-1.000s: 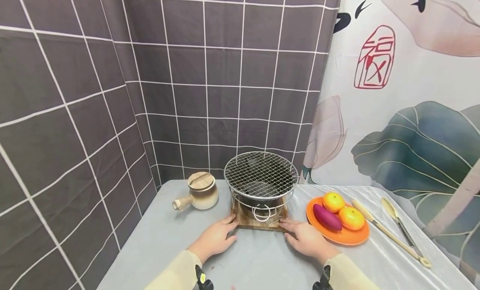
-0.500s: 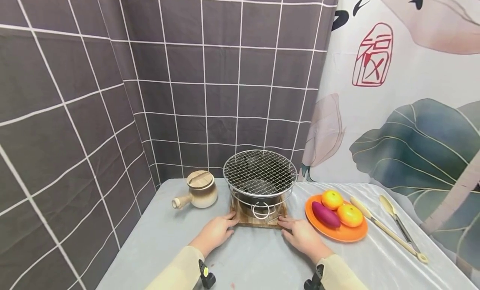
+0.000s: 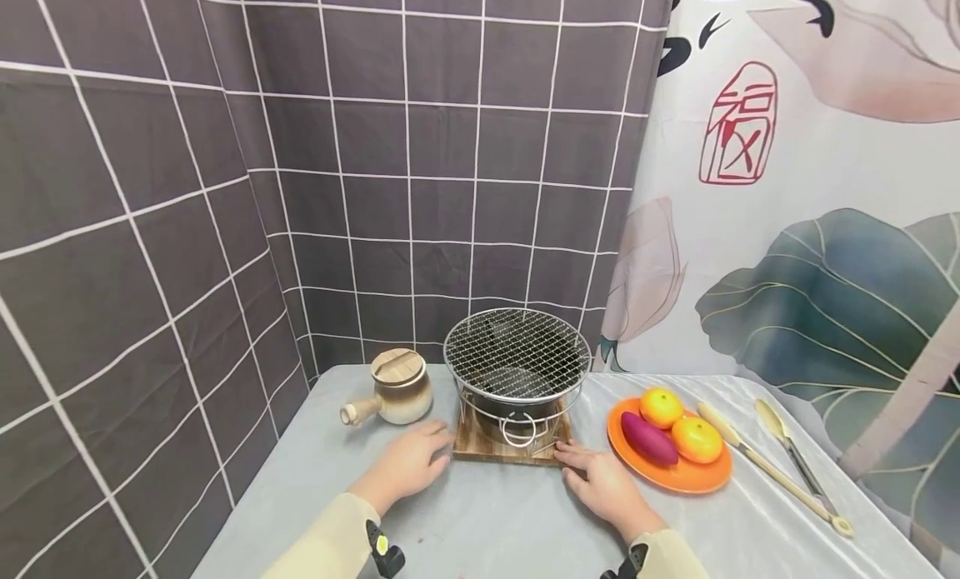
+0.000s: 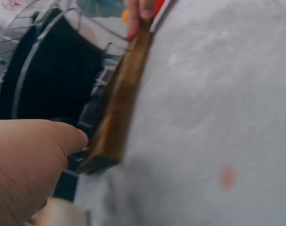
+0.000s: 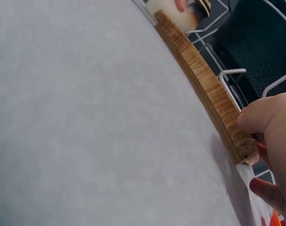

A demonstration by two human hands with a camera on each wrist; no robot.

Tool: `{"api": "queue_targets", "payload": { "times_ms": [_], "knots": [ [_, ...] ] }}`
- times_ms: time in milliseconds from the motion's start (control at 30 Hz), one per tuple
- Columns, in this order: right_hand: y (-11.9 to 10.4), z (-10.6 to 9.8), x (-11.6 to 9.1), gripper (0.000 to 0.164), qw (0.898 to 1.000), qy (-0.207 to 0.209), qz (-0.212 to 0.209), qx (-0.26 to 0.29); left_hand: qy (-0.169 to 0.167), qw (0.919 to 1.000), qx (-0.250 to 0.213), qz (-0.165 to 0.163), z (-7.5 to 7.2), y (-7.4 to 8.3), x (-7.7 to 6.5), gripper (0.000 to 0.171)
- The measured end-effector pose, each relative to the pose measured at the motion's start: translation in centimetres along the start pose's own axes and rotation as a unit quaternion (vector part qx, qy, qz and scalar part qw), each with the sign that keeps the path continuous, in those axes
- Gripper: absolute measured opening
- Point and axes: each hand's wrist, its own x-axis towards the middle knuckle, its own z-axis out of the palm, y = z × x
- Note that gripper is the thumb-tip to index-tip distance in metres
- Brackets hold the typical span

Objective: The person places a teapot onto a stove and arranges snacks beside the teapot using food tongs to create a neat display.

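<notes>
A round black grill with a wire rack on top stands on a square wooden board. My right hand rests its fingertips at the board's front right corner, the fingers fairly straight. Just off the board's left side is my left hand, fingers extended over the tabletop and nothing held. Behind the left hand stands a small cream-brown pot with a wooden lid and a side handle. In the right wrist view, the right thumb and fingers lie around the board's corner.
At the right, an orange plate bears two orange citrus fruits and a purple, eggplant-shaped item. Beyond it lie a long wooden-handled tool and tongs. Dark checked curtains border the table at the left and back.
My left hand has come off the board's left corner and shifted left, towards the pot. My right hand stays at the right corner. The head view has tilted slightly.
</notes>
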Motion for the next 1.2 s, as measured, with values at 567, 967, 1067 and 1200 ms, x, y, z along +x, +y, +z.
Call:
{"api": "queue_targets", "payload": {
  "times_ms": [567, 967, 1067, 1200],
  "knots": [
    [-0.1, 0.4, -0.6, 0.032, 0.999, 0.014, 0.036, 0.024, 0.123, 0.9810, 0.058, -0.139, -4.6, -6.6, -0.8, 0.031],
    [-0.2, 0.5, -0.5, 0.031, 0.999, 0.018, 0.032, 0.018, 0.088, 0.9699, 0.024, -0.226, -5.0, -8.2, -1.7, 0.039],
    [-0.3, 0.5, -0.5, 0.032, 0.999, 0.024, 0.026, 0.017, 0.084, 0.9685, 0.009, -0.234, -5.0, -8.2, -1.6, 0.040],
    [-0.2, 0.5, -0.6, 0.032, 0.999, 0.031, 0.018, 0.017, 0.081, 0.9660, -0.027, -0.244, -4.5, -8.5, -1.6, 0.041]
  ]
}}
